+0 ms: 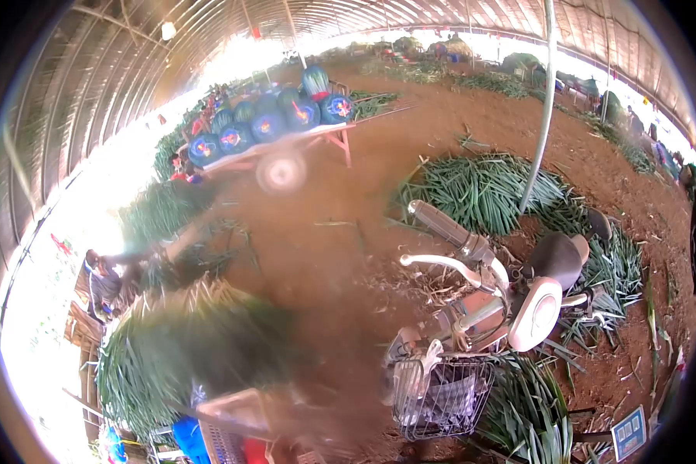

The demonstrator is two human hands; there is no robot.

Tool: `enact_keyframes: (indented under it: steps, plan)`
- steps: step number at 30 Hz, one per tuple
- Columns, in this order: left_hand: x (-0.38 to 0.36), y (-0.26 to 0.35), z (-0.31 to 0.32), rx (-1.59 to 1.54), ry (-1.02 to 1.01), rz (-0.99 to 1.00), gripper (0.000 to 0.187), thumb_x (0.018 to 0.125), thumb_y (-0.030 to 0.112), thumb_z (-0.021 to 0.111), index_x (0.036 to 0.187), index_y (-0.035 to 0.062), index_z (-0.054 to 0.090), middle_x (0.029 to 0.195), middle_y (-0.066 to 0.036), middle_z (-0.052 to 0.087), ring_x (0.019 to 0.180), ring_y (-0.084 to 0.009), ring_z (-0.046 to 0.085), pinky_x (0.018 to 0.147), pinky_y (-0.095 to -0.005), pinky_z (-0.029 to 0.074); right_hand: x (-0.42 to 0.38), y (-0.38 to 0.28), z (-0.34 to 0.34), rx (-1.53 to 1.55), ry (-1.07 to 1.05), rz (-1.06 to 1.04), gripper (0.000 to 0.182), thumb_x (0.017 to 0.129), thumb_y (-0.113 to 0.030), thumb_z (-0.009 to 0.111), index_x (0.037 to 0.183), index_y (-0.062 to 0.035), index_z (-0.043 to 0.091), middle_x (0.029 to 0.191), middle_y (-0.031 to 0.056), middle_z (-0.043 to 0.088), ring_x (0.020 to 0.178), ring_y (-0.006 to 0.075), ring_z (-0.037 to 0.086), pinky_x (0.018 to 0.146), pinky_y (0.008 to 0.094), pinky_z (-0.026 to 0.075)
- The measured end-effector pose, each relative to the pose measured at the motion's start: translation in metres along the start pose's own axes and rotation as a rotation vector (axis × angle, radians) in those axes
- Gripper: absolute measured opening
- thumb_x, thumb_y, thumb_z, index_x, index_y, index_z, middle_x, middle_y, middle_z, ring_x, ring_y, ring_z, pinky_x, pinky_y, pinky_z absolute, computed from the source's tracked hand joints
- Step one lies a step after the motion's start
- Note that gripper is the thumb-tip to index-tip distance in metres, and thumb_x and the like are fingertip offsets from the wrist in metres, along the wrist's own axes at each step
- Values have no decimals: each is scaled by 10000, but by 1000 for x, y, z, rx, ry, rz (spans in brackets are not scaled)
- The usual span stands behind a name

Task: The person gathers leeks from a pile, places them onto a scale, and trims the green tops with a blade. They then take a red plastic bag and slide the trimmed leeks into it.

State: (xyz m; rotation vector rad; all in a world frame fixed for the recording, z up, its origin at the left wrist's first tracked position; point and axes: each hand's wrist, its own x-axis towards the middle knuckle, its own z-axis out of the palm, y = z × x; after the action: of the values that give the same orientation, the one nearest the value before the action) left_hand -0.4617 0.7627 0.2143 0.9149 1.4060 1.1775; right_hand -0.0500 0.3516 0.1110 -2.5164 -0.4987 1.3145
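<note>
Neither of my hands can be made out; the lower middle of the head view is smeared. Nearest to me at the lower left is a large pile of long green leaves, pale at the upper ends. Below it are a light plastic crate and something blue. On the right stands a two-wheeler, its white brake lever and grey handlebar grip turned towards me. Its wire basket holds a bag or cloth.
Further off, a long table carries several big round blue-wrapped bundles. A person sits at the left. A leaning pole rises from a leaf heap. A blue sign stands at the lower right.
</note>
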Motion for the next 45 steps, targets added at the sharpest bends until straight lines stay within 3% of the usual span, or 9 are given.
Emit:
enact_keyframes:
  steps: [7, 13, 17, 21, 23, 25, 28, 32, 45]
  plan:
    - [-66, 81, 97, -158, -304, 188, 253, 1010, 167, 604, 1213, 22, 568, 1020, -144, 689, 923, -308, 722, 767, -415, 619, -30, 42, 18, 21, 90, -128, 278, 917, -214, 654, 1114, -18, 654, 904, 246, 683, 793, 427, 682, 685, 477, 550]
    - [-183, 130, 232, -143, -935, 351, 198, 946, 82, 634, 1134, 49, 584, 908, -137, 649, 715, -244, 654, 573, -398, 576, -108, 49, 22, 234, 268, -246, 219, 927, -202, 641, 1061, -33, 679, 850, 242, 680, 771, 439, 676, 657, 491, 541]
    - [-278, 94, 288, -114, -1297, 242, 113, 942, 43, 652, 1021, 78, 578, 824, -121, 626, 624, -229, 629, 476, -344, 521, -135, 46, -10, 513, 466, -400, 209, 959, -189, 633, 1118, -55, 655, 922, 225, 671, 798, 454, 655, 657, 511, 530]
    - [-361, 66, 325, 240, -1602, -122, 75, 1007, 62, 594, 1076, 34, 591, 811, -74, 618, 653, -155, 594, 553, -293, 497, -153, 55, -48, 617, 567, -392, 332, 967, -151, 685, 1277, -47, 628, 983, 150, 719, 852, 268, 707, 739, 379, 563]
    - [-369, 26, 332, 620, -1726, -9, 153, 1028, 92, 574, 1160, 19, 598, 846, -37, 619, 705, -107, 574, 628, -275, 481, -159, 57, -66, 833, 525, -316, 374, 1005, -185, 667, 1335, -28, 586, 1087, 107, 717, 950, 199, 676, 825, 350, 553]
    - [-410, 24, 353, 668, -1698, -208, 218, 1029, 244, 592, 1012, 33, 645, 732, -20, 617, 669, -135, 580, 640, -297, 467, -166, 52, -90, 1088, 476, -240, 430, 1028, -212, 656, 1388, -6, 541, 1167, 89, 705, 1020, 164, 648, 898, 334, 541]
    - [-433, -19, 347, 702, -1768, 190, 265, 1048, 243, 550, 1198, 35, 613, 903, -27, 637, 780, -186, 596, 683, -335, 482, -179, 54, -127, 1313, 439, -235, 499, 1025, -237, 656, 1422, 22, 497, 1208, 115, 693, 1045, 189, 654, 943, 341, 532]
    - [-443, -44, 342, 693, -1911, 445, 277, 1040, 209, 546, 1243, 30, 602, 990, -30, 651, 835, -184, 597, 694, -334, 488, -159, 55, -133, 1300, 562, -107, 449, 962, -274, 705, 1267, 11, 540, 1084, 154, 678, 965, 210, 633, 865, 375, 530]
    - [-375, -185, 394, 1016, -2425, 34, 163, 973, 85, 634, 1129, 37, 644, 995, -41, 670, 839, -116, 587, 658, -285, 503, -84, 80, -75, 1561, 660, 241, 182, 963, -150, 560, 1037, 13, 594, 804, 48, 593, 677, 137, 548, 609, 310, 467]
